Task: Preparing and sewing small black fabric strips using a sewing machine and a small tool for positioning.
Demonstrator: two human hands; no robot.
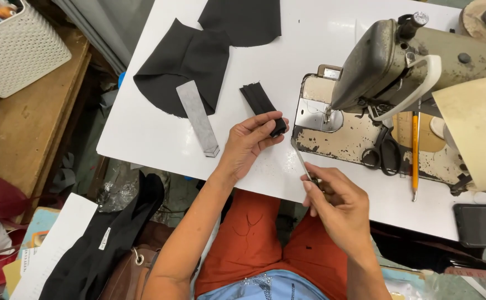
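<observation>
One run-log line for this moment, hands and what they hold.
left hand: pinching black fabric strip | right hand: holding thin metal tool | sewing machine idle beside | scissors on machine bed

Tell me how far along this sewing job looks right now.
Done: black fabric pieces lie cut on the white table, beside a grey strip. In hand: the left hand has a grip on a small folded black fabric strip; the right hand holds a thin metal tool. Left: nothing lies under the needle of the worn grey sewing machine, so stitching seems still ahead.
</observation>
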